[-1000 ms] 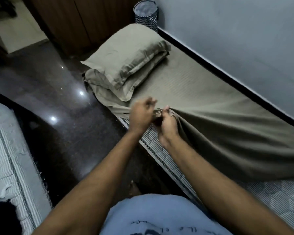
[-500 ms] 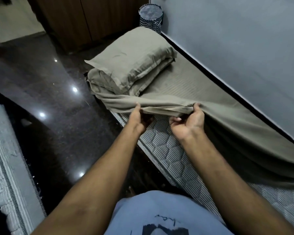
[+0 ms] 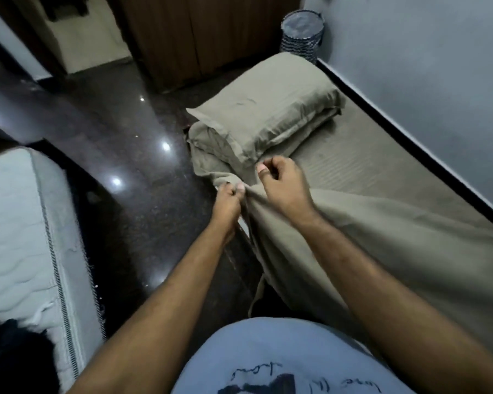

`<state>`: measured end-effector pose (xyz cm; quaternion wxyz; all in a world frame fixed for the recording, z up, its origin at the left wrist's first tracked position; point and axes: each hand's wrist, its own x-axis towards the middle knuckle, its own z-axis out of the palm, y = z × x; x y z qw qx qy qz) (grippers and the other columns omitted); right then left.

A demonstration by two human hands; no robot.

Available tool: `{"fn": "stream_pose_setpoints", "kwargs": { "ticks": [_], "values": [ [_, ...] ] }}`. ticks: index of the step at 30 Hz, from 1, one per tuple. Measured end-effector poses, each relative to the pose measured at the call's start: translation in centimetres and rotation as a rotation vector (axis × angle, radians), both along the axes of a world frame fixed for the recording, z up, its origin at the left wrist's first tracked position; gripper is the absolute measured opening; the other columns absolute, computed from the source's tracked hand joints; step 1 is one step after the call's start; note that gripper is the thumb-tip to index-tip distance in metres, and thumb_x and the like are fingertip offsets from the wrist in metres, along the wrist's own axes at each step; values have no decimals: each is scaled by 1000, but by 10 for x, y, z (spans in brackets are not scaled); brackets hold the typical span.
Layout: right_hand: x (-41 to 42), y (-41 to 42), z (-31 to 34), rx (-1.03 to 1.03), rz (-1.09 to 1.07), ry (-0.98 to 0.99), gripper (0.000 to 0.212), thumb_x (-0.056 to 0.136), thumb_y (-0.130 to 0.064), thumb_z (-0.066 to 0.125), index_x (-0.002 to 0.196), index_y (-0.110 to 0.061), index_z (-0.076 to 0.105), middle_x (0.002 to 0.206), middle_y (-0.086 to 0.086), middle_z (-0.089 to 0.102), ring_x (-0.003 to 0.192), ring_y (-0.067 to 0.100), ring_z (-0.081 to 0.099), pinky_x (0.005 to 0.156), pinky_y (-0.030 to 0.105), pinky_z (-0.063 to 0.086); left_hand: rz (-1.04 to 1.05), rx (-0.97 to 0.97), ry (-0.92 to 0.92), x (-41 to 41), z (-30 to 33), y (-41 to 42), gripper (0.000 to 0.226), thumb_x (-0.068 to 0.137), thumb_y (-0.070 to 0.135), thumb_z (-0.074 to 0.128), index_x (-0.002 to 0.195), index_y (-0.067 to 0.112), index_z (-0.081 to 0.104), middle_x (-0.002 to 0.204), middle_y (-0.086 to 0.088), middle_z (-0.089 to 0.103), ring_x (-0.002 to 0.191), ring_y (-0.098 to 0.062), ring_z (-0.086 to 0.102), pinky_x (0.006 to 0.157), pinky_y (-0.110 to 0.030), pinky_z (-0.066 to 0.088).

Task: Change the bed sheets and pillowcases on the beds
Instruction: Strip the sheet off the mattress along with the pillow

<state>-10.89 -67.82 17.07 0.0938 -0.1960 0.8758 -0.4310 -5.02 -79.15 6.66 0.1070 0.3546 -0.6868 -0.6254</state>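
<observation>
An olive-green bed sheet [image 3: 382,223] covers the low mattress along the right wall and drapes over its near edge. Two pillows in matching olive cases [image 3: 265,109] are stacked at the far end of that bed. My left hand [image 3: 229,199] pinches the sheet's edge at the bed's left side. My right hand [image 3: 282,184] is closed on the sheet just to the right of it, close below the pillows. The mattress under the sheet is almost entirely hidden.
A second mattress [image 3: 20,237], bare and white with a quilted top, lies at the left. Dark glossy floor [image 3: 120,155] runs between the beds. A patterned laundry basket [image 3: 300,35] stands in the far corner beside wooden wardrobe doors [image 3: 205,32]. A grey wall [image 3: 424,81] borders the right bed.
Both hands have carried the sheet's edge toward the pillows and down over the bed's side. The quilted mattress that showed half a second ago is now covered.
</observation>
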Motion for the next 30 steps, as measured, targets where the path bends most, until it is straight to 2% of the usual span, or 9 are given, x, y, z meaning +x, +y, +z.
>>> {"fn": "stream_pose_setpoints", "kwargs": {
  "ticks": [4, 7, 12, 15, 19, 22, 24, 26, 30],
  "values": [
    [-43, -57, -31, 361, 229, -69, 34, 98, -37, 56, 107, -6, 69, 109, 18, 71, 108, 34, 64, 86, 35, 47, -195, -40, 72, 30, 5, -6, 34, 98, 23, 54, 126, 3, 59, 133, -9, 55, 119, -13, 56, 110, -35, 43],
    [-59, -98, -64, 534, 335, -260, 51, 101, -44, 49, 120, 0, 65, 122, 23, 67, 117, 36, 61, 94, 35, 46, -284, -1, 39, 35, 9, -32, 42, 101, 8, 54, 141, -4, 45, 129, 8, 58, 113, 11, 55, 109, -29, 42],
    [-84, -143, -127, 411, 342, -666, 83, 92, -69, 46, 132, 2, 56, 130, 22, 62, 115, 38, 62, 96, 44, 53, -510, -176, -63, 48, 14, -72, 29, 102, 22, 57, 126, 11, 69, 153, 28, 30, 151, -4, 15, 124, -26, 13],
    [-91, -168, -148, 184, 226, -918, 84, 88, -71, 54, 130, 2, 57, 125, 17, 64, 110, 33, 65, 89, 40, 56, -557, -56, -8, 49, 15, -69, 31, 101, 23, 58, 123, 5, 70, 155, 2, 43, 143, -16, 41, 121, -44, 33],
    [-96, -188, -155, 314, 298, -724, 52, 96, -41, 60, 128, 1, 60, 119, 14, 65, 111, 31, 63, 78, 31, 47, -589, 34, -65, 38, 33, -72, 30, 99, 26, 63, 107, 0, 75, 137, -4, 60, 128, -20, 57, 113, -43, 43],
    [-92, -199, -140, 217, 474, -548, 23, 101, -23, 48, 101, -11, 68, 90, 4, 62, 92, 27, 61, 81, 34, 47, -438, 125, -105, 22, 57, -75, 56, 103, 41, 51, 88, -7, 75, 105, -17, 73, 99, -24, 68, 97, -37, 51],
    [-89, -199, -121, 117, 639, -385, 26, 100, -15, 48, 75, -19, 55, 72, -5, 55, 80, 20, 55, 74, 31, 41, -195, 112, -181, 9, 56, -81, 74, 104, 52, 36, 75, -7, 71, 79, -19, 73, 75, -26, 66, 75, -33, 53],
    [-95, -188, -105, 98, 818, -310, 30, 101, -14, 50, 71, -19, 48, 65, -5, 53, 70, 13, 52, 68, 29, 40, 98, 71, -259, 0, 37, -95, 75, 105, 55, 31, 63, 2, 62, 62, -17, 62, 61, -27, 59, 61, -32, 47],
    [-114, -158, -78, -125, 971, -567, 34, 107, -10, 42, 76, -20, 49, 66, -14, 50, 65, -1, 45, 63, 18, 37, 381, 406, -354, -16, -7, -122, 77, 101, 68, 24, 86, 10, 70, 83, -12, 73, 71, -23, 67, 65, -30, 50]
  ]
}}
